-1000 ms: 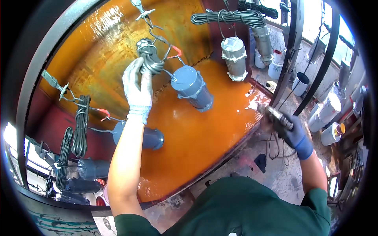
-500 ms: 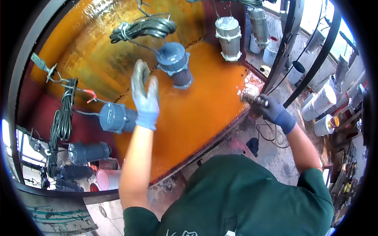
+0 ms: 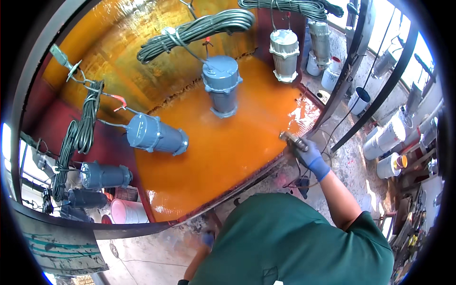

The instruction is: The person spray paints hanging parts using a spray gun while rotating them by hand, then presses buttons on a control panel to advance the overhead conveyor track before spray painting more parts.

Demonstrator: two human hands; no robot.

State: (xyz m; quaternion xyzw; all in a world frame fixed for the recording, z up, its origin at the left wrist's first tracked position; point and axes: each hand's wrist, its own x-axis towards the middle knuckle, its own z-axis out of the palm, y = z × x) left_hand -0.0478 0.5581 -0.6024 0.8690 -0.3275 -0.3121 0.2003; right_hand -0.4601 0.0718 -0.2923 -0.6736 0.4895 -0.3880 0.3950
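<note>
Gripping spray gun (image 3: pixel 293 140) with curled right hand (image 3: pixel 308 156), aimed toward blue-grey cylindrical housing (image 3: pixel 222 85) hanging below coiled cable (image 3: pixel 202 33) above orange basin (image 3: pixel 213 166). Holding left hand (image 3: pixel 207 239) low beside green shirt (image 3: pixel 294 237), too blurred to tell whether spread or closed.

Bright daylight, fisheye-curved edges, blurred left hand (image 3: pixel 208 238)

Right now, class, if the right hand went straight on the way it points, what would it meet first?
Led by the spray gun it holds, the right hand would probably meet the blue-grey cylinder hanging mid-picture, near its lower end. Depth is unclear, so it might pass beside it.
</note>
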